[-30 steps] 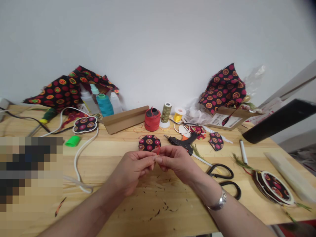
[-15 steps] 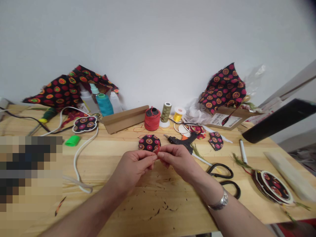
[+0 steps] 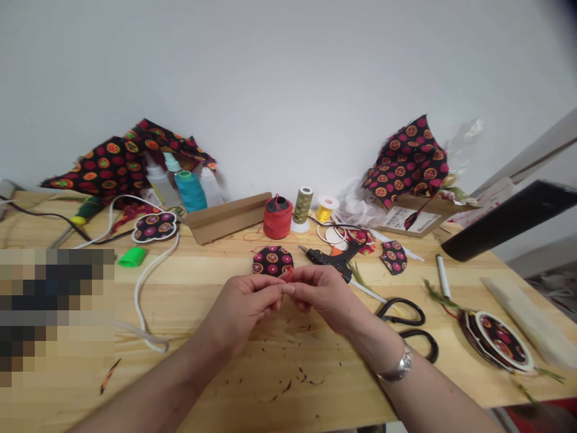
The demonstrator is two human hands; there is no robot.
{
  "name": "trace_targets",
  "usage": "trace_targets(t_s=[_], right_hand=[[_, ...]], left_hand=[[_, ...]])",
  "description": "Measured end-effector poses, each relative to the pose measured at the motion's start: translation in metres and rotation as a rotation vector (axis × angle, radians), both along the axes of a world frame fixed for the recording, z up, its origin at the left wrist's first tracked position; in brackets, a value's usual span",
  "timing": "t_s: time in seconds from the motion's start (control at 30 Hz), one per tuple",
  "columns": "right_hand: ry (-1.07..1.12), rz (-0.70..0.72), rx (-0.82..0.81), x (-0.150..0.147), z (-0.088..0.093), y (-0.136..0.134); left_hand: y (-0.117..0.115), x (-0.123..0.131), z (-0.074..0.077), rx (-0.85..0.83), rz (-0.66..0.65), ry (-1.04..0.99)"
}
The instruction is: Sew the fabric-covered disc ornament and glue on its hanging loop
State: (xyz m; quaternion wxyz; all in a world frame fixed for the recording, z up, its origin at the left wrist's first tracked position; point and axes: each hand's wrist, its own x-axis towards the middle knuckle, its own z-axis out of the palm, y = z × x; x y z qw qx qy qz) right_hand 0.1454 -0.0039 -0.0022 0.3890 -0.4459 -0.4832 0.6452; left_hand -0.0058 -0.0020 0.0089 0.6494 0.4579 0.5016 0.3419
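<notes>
My left hand [image 3: 246, 307] and my right hand [image 3: 322, 294] meet fingertip to fingertip above the wooden table [image 3: 288, 373]. Both pinch a small red piece of cord [image 3: 287, 275] between thumb and fingers. Just behind it lies a round patch of black fabric with red and pink dots [image 3: 273, 261]. A black glue gun [image 3: 333, 260] lies to the right of that patch. A silver bracelet [image 3: 396, 368] sits on my right wrist.
Black scissors [image 3: 408, 328] lie right of my right hand. A red cord spool [image 3: 277, 218], an olive thread cone [image 3: 303, 208] and a yellow spool [image 3: 326, 208] stand behind. A white cable [image 3: 144, 282], a green cap [image 3: 132, 257] and patterned cloth [image 3: 121, 159] lie left. Round fabric discs [image 3: 500, 337] sit right.
The hands have barely shifted; the fingers keep working the red cord, which rose slightly and then settled back down.
</notes>
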Motion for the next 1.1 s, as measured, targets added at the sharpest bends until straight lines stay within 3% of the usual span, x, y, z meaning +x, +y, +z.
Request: trace_targets(t_s=[0.4,0.6,0.8,1.1], right_hand=[[-0.054,-0.149,0.044,-0.0028,0.0007,0.0002],[-0.225,-0.206,0.155,-0.0028,-0.0042,0.0005],[-0.346,-0.186,0.263,0.0010,-0.0072,0.0018],[-0.350,-0.199,0.228,0.0018,-0.0051,0.0028]], left_hand=[[-0.0003,-0.0004,-0.0028,0.028,-0.014,0.045],[0.0001,-0.0008,-0.0038,-0.015,-0.023,-0.021],[0.0012,-0.0024,-0.0037,-0.048,-0.092,-0.086],[0.0013,-0.0027,-0.0053,-0.014,-0.097,-0.027]])
